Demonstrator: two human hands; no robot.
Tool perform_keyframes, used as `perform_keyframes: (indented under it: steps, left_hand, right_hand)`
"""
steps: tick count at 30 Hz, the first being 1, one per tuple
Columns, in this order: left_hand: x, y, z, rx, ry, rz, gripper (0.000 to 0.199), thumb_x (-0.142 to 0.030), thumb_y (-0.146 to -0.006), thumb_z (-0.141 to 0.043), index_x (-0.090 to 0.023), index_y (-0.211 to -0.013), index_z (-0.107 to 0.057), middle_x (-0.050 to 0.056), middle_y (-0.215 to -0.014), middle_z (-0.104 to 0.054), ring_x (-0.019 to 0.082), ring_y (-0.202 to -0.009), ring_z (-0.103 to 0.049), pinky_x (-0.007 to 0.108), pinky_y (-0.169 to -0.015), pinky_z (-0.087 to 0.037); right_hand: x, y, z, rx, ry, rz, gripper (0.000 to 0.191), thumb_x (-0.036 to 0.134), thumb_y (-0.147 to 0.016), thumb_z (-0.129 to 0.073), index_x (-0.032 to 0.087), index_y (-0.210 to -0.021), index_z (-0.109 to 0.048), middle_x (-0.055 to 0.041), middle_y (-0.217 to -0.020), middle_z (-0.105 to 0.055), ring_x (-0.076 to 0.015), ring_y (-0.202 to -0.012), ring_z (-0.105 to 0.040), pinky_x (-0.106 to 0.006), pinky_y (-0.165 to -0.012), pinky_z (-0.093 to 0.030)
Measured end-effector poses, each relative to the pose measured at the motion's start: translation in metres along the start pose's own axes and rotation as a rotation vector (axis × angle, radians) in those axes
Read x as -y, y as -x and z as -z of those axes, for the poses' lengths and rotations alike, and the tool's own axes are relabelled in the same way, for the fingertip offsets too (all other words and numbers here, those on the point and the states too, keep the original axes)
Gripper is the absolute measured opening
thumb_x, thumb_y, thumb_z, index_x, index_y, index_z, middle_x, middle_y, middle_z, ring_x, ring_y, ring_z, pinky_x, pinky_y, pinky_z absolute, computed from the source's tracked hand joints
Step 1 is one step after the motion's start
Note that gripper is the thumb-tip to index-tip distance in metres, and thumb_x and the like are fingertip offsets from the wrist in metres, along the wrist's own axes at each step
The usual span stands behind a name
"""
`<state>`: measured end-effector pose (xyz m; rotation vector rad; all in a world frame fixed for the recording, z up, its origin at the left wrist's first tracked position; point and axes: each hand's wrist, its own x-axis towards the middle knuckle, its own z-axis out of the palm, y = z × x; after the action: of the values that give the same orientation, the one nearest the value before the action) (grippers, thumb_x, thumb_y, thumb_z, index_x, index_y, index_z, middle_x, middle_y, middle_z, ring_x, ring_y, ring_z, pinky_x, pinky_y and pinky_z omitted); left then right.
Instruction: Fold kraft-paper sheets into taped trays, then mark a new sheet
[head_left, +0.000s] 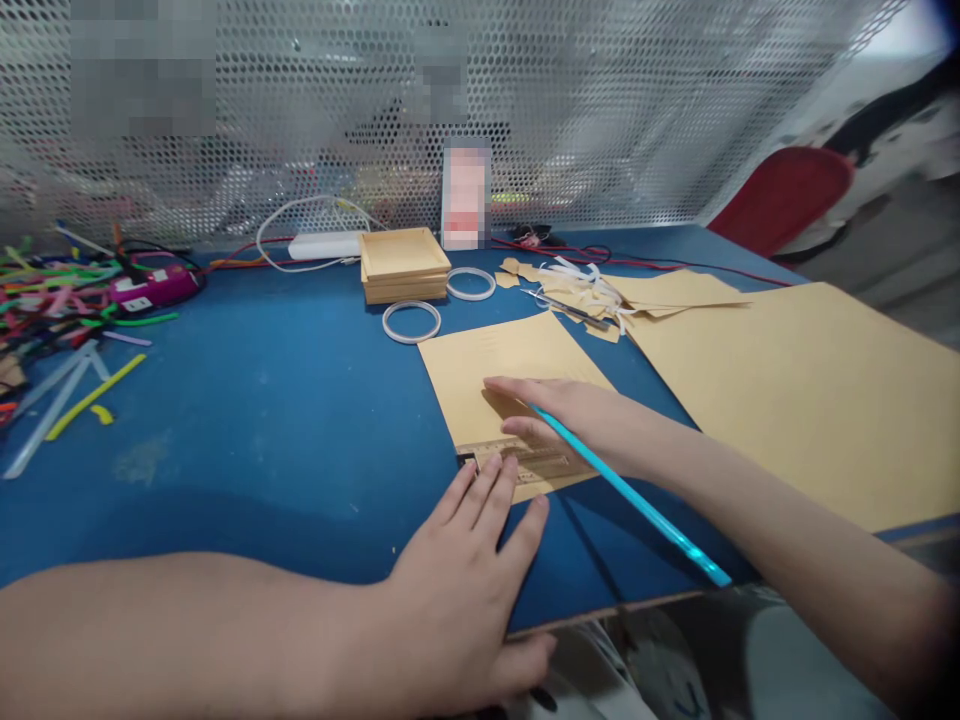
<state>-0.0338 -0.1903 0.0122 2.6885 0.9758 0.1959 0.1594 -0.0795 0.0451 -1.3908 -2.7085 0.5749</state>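
Note:
A transparent ruler lies across the near end of a tan paper sheet on the blue table. My left hand rests palm down, its fingers spread and the fingertips on the ruler and the sheet's near edge. Just above the ruler, my right hand is over the sheet with its fingers stretched to the left. Held in it is a long, shiny turquoise stick, slanting down toward the table's front edge. The stick's far end is partly hidden by the hand, so its kind is unclear.
Square wooden trays are stacked at the back beside two tape rolls. Paper scraps and a craft knife lie behind the sheet. Large tan paper covers the right side. Colourful strips and a purple tool are heaped left.

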Motion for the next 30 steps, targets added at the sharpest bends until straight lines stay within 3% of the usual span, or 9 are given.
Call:
perform_keyframes:
  steps: [9, 17, 23, 30]
  left_hand:
    - [-0.008, 0.003, 0.004, -0.022, -0.115, -0.171, 0.058, -0.038, -0.095, -0.041, -0.003, -0.142, -0.033, 0.027, -0.149, -0.030, 0.037, -0.140, -0.023, 0.046, -0.114, -0.020]
    - [-0.014, 0.007, -0.009, -0.128, -0.284, -0.193, 0.055, -0.034, -0.096, -0.036, 0.003, -0.138, -0.040, 0.022, -0.145, -0.041, 0.035, -0.136, -0.034, 0.042, -0.114, -0.018]
    - [-0.014, 0.006, -0.007, -0.157, -0.325, -0.210, 0.052, -0.031, -0.095, -0.040, 0.002, -0.134, -0.046, 0.021, -0.142, -0.045, 0.034, -0.133, -0.039, 0.041, -0.113, -0.023]
    - [-0.012, 0.005, -0.005, -0.192, -0.321, -0.228, 0.049, -0.029, -0.094, -0.042, 0.002, -0.130, -0.051, 0.021, -0.137, -0.050, 0.034, -0.129, -0.045, 0.041, -0.111, -0.029]
  right_hand:
    - [0.007, -0.004, -0.001, -0.095, -0.028, -0.042, 0.044, 0.041, -0.095, -0.041, 0.017, -0.129, -0.057, -0.0111, -0.127, -0.063, -0.0275, -0.119, -0.058, -0.041, -0.099, -0.047]
    - [-0.003, -0.001, -0.017, -0.228, -0.136, -0.012, 0.043, 0.047, -0.094, -0.042, 0.022, -0.124, -0.060, -0.0084, -0.122, -0.067, -0.0267, -0.115, -0.061, -0.041, -0.098, -0.048]
    - [0.004, 0.005, -0.014, -0.340, -0.341, -0.014, 0.046, 0.056, -0.093, -0.041, 0.024, -0.118, -0.063, -0.0085, -0.124, -0.066, -0.0266, -0.116, -0.059, -0.040, -0.097, -0.047]
    - [0.016, 0.010, -0.018, -0.374, -0.668, -0.008, 0.050, 0.060, -0.091, -0.040, 0.022, -0.106, -0.068, -0.0076, -0.094, -0.071, -0.0218, -0.089, -0.065, -0.033, -0.079, -0.051]
